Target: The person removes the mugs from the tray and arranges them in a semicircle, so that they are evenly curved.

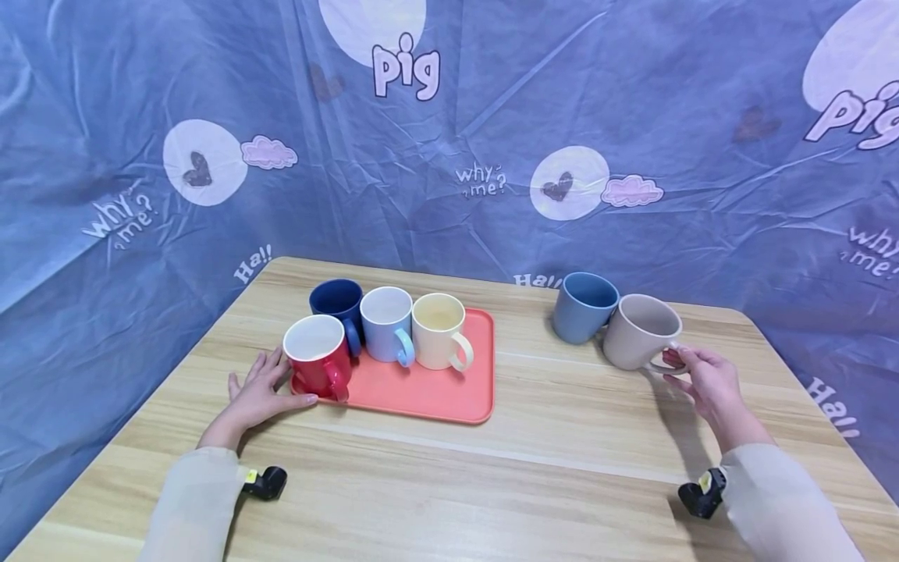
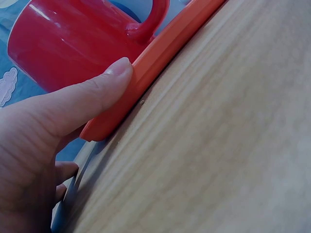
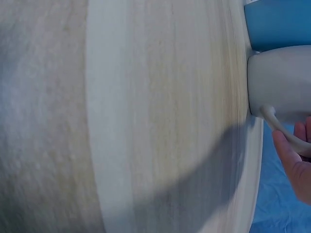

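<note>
My right hand [image 1: 712,384] grips the handle of a grey mug [image 1: 635,337], which stands upright beside a blue-grey cup [image 1: 579,316]. The right wrist view shows the thumb along that handle [image 3: 284,133]. At the left, my left hand [image 1: 260,396] lies at the near-left corner of a red-orange tray [image 1: 421,398], fingers spread and thumb touching its rim [image 2: 141,73]. Close by that hand, a red mug [image 1: 319,367] with a white inside stands on the tray corner. Behind and beside it are a navy mug [image 1: 337,300], a light-blue mug [image 1: 388,332] and a cream mug [image 1: 438,339].
Everything stands on a wood-grain table [image 1: 449,492]. A blue patterned cloth [image 1: 449,156] hangs behind the table's far edge. Small black devices are strapped to the left wrist [image 1: 267,484] and the right wrist [image 1: 702,493].
</note>
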A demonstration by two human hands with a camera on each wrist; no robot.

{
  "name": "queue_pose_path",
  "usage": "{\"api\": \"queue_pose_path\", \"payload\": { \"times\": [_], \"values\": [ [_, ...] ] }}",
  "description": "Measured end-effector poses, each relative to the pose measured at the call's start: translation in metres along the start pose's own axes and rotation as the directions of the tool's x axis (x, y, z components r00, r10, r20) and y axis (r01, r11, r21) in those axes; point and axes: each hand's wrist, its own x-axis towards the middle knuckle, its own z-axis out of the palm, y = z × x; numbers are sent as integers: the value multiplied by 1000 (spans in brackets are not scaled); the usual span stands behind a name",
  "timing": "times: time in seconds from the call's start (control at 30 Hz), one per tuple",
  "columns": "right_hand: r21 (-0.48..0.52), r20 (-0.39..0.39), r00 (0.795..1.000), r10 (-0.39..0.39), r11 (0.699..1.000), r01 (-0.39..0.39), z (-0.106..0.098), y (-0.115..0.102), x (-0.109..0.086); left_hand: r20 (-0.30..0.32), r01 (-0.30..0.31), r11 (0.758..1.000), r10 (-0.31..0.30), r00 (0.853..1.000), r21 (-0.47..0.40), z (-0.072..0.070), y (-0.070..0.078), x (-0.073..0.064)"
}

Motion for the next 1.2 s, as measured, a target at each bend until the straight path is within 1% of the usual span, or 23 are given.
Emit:
{"api": "queue_pose_path", "payload": {
  "times": [0.1, 0.17, 0.23, 0.33, 0.5, 0.53, 0.6, 0.63, 0.73, 0.8, 0.87, 1.1, 1.2],
  "values": [
    [6, 30, 999, -26, 1000, 26, -12, 8, 10, 1, 6, 1000, -6, 1000, -4, -1, 1, -1],
    [-12, 47, 998, -36, 999, 37, -16, 10, 12, 2, 8, 1000, -8, 1000, -6, -1, 2, -1],
    [-40, 67, 997, -38, 998, 41, -18, 9, 13, 2, 7, 1000, -7, 1000, -5, -1, 2, -1],
    [-55, 84, 996, -30, 998, 35, -22, 7, 15, 2, 4, 1000, -4, 1000, -5, 0, 3, -1],
    [-65, 81, 997, -11, 998, 17, -24, 3, 18, 2, 6, 1000, -6, 1000, 3, 0, 2, 0],
    [-90, 87, 996, -12, 996, 20, -24, 1, 18, 3, 9, 1000, -9, 1000, 4, 0, 1, 0],
    [-118, 79, 997, -7, 993, 17, -22, -2, 18, 5, 14, 1000, -14, 1000, 3, 0, 1, 1],
    [-129, 63, 998, -5, 991, 13, -20, -4, 18, 6, 15, 1000, -15, 1000, 1, 0, 1, 1],
    [-197, 45, 999, -1, 980, 10, -14, -11, 16, 7, 19, 1000, -19, 1000, -5, 1, 1, 1],
    [-197, 23, 1000, 5, 980, -1, -12, -13, 14, 6, 18, 1000, -18, 1000, -4, 1, 1, 1],
    [-224, 20, 1000, 1, 975, 3, -11, -15, 15, 4, 18, 1000, -18, 1000, -1, 1, 1, 1],
    [-150, -13, 1000, -14, 989, 12, -23, -7, 30, 1, 6, 1000, -6, 1000, -3, 1, 0, 0],
    [-137, -31, 999, -24, 990, 19, -29, -3, 37, 1, 7, 1000, -7, 1000, -4, 0, 0, 0]
  ]
}}
